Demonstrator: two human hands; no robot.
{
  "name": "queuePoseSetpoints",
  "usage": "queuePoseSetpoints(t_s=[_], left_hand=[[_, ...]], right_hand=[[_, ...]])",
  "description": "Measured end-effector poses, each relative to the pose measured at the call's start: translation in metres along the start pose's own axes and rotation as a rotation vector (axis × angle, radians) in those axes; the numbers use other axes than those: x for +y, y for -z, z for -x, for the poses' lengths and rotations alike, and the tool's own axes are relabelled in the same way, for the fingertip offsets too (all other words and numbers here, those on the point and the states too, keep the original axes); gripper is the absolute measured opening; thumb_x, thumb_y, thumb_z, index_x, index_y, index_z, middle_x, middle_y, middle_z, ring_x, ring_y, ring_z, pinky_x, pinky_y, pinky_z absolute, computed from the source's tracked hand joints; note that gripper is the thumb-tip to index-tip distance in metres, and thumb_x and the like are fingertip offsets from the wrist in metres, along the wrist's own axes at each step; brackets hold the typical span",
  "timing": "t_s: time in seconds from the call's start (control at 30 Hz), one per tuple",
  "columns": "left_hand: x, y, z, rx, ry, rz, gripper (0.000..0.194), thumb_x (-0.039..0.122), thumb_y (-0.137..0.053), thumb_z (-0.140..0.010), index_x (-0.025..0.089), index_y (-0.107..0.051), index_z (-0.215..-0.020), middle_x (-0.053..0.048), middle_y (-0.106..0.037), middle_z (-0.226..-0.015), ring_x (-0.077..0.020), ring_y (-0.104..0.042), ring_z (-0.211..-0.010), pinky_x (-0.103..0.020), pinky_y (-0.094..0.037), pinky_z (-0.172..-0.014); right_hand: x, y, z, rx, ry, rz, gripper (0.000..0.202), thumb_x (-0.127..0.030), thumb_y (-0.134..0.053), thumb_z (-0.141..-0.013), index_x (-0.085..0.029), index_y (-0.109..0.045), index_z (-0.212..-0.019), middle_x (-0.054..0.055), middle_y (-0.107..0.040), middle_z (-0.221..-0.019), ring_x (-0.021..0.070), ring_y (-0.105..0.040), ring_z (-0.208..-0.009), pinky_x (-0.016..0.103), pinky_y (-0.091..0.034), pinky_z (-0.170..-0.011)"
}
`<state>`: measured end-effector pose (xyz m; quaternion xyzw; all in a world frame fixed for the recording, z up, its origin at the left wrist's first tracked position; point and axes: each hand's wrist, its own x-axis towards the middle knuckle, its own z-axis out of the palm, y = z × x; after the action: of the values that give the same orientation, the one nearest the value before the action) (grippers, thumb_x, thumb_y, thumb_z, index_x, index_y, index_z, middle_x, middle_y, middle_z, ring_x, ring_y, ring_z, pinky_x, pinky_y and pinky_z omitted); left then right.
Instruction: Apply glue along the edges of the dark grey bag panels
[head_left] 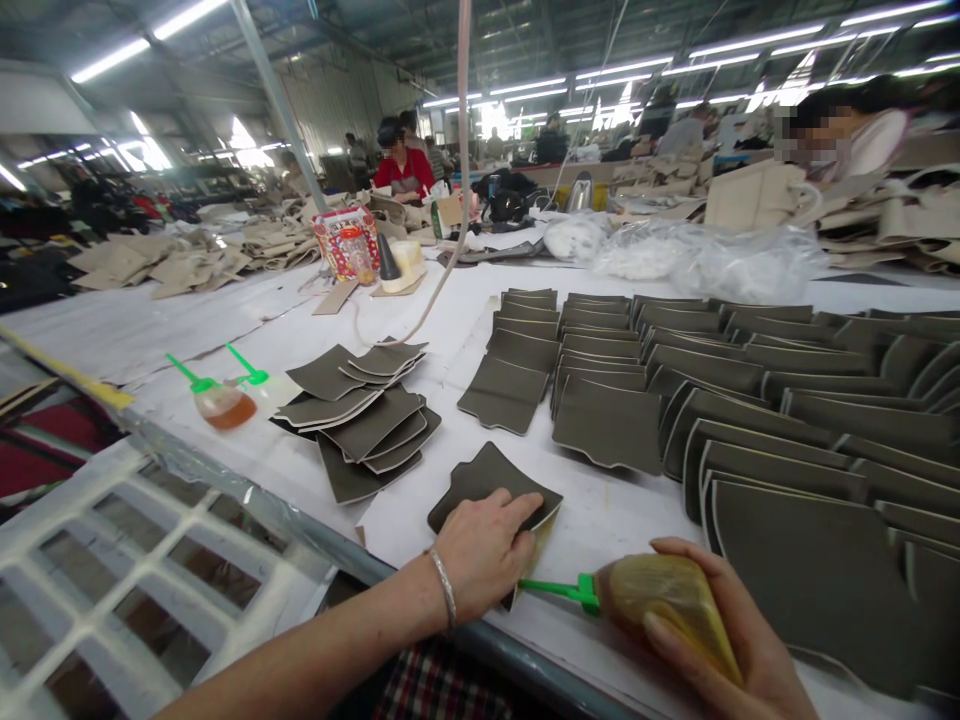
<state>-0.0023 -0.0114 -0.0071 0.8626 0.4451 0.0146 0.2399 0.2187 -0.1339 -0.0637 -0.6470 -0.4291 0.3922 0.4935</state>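
White table (225, 330), its near edge running under both wrists. Left hand (484, 555) lies flat, fingers spread narrowly, pressing a grey piece (491, 480) whose near corner it hides. Right hand (720, 640), partly cut off by the frame, wraps a glue bottle (664, 600), green nozzle beside the piece. Bare table between pile (360, 420) and rows (750, 400).

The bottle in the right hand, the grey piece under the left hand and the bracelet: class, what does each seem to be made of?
Bottle: soft, translucent plastic, since amber liquid shows through; green nozzle, opaque plastic.
Grey piece: probably leather or a synthetic look-alike, matte, thin and flexible, with curling edges and a paler underside.
Bracelet: apparently silver-coloured metal, judging by its shine.
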Motion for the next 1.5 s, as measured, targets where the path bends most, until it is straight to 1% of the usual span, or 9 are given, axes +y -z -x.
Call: queuePoseSetpoints(t_s=[0.07, 0.27, 0.33, 0.5, 0.77, 0.87, 1.03, 1.23, 1.5], left_hand=[[0.000, 0.000, -0.001, -0.004, -0.002, 0.005, 0.047, 0.027, -0.039, -0.095, 0.026, -0.052, -0.141, -0.005, -0.067, -0.109, -0.0266, -0.067, -0.099, -0.041, -0.053, -0.085], [-0.001, -0.001, -0.001, -0.003, -0.008, -0.004, 0.047, 0.027, -0.038, -0.095, 0.027, -0.054, -0.140, -0.005, -0.066, -0.106, -0.0276, -0.068, -0.095, -0.043, -0.054, -0.083], [-0.001, -0.001, -0.001, -0.006, -0.006, -0.001, 0.047, 0.027, -0.037, -0.095, 0.028, -0.054, -0.139, -0.005, -0.066, -0.105, -0.0276, -0.068, -0.094, -0.043, -0.054, -0.083], [0.000, 0.002, -0.002, -0.024, -0.010, 0.015, 0.047, 0.027, -0.036, -0.096, 0.027, -0.053, -0.140, -0.005, -0.066, -0.106, -0.0273, -0.068, -0.096, -0.042, -0.054, -0.085], [-0.002, -0.001, -0.002, -0.020, -0.014, -0.004, 0.047, 0.026, -0.036, -0.096, 0.029, -0.052, -0.140, -0.004, -0.067, -0.105, -0.0270, -0.069, -0.094, -0.042, -0.054, -0.083], [-0.002, 0.000, -0.002, -0.024, -0.010, -0.004, 0.047, 0.026, -0.036, -0.096, 0.029, -0.053, -0.140, -0.004, -0.067, -0.106, -0.0275, -0.069, -0.094, -0.042, -0.055, -0.083], [-0.001, 0.001, -0.002, -0.029, -0.014, 0.007, 0.048, 0.026, -0.036, -0.096, 0.028, -0.051, -0.142, -0.005, -0.067, -0.108, -0.0284, -0.068, -0.096, -0.045, -0.055, -0.085], [-0.002, 0.002, -0.003, -0.034, -0.036, 0.022, 0.049, 0.026, -0.035, -0.095, 0.027, -0.053, -0.140, -0.005, -0.068, -0.109, -0.0286, -0.068, -0.098, -0.046, -0.054, -0.087], [-0.004, 0.005, -0.009, -0.052, -0.048, 0.035, 0.050, 0.023, -0.035, -0.092, 0.025, -0.055, -0.138, -0.006, -0.069, -0.110, -0.0276, -0.068, -0.100, -0.044, -0.054, -0.089]], right_hand=[[0.007, 0.005, -0.005, 0.014, -0.003, 0.046, 0.063, -0.064, -0.071, -0.081, -0.029, -0.051, -0.130, 0.005, -0.062, -0.123, 0.0323, -0.061, -0.109, 0.039, -0.044, -0.097], [0.002, 0.009, -0.013, 0.279, 0.027, 0.139, 0.069, -0.067, -0.074, -0.074, -0.033, -0.052, -0.130, 0.003, -0.061, -0.118, 0.0311, -0.060, -0.103, 0.039, -0.047, -0.089], [0.001, 0.006, -0.011, 0.255, 0.014, 0.095, 0.070, -0.067, -0.074, -0.074, -0.032, -0.052, -0.131, 0.003, -0.061, -0.119, 0.0319, -0.060, -0.104, 0.040, -0.046, -0.091], [-0.002, -0.003, -0.007, 0.071, -0.083, -0.099, 0.068, -0.062, -0.073, -0.077, -0.027, -0.051, -0.131, 0.006, -0.065, -0.113, 0.0331, -0.064, -0.101, 0.040, -0.052, -0.090], [-0.002, 0.007, -0.030, 0.292, 0.033, 0.008, 0.071, -0.059, -0.079, -0.071, -0.025, -0.055, -0.129, 0.004, -0.065, -0.113, 0.0300, -0.062, -0.101, 0.033, -0.052, -0.086], [0.001, 0.009, -0.025, 0.265, 0.018, 0.005, 0.071, -0.058, -0.079, -0.071, -0.025, -0.055, -0.129, 0.004, -0.065, -0.113, 0.0294, -0.063, -0.100, 0.033, -0.052, -0.085], [-0.002, 0.001, -0.015, 0.085, -0.071, -0.109, 0.066, -0.058, -0.077, -0.075, -0.024, -0.055, -0.127, 0.007, -0.067, -0.108, 0.0319, -0.066, -0.095, 0.038, -0.055, -0.084], [-0.011, 0.002, -0.035, 0.287, 0.038, -0.024, 0.068, -0.062, -0.077, -0.073, -0.026, -0.056, -0.126, 0.005, -0.066, -0.112, 0.0310, -0.062, -0.102, 0.036, -0.052, -0.087], [-0.007, 0.012, -0.035, 0.286, 0.031, 0.103, 0.070, -0.069, -0.078, -0.068, -0.032, -0.057, -0.123, 0.001, -0.063, -0.114, 0.0288, -0.061, -0.099, 0.038, -0.047, -0.086]])
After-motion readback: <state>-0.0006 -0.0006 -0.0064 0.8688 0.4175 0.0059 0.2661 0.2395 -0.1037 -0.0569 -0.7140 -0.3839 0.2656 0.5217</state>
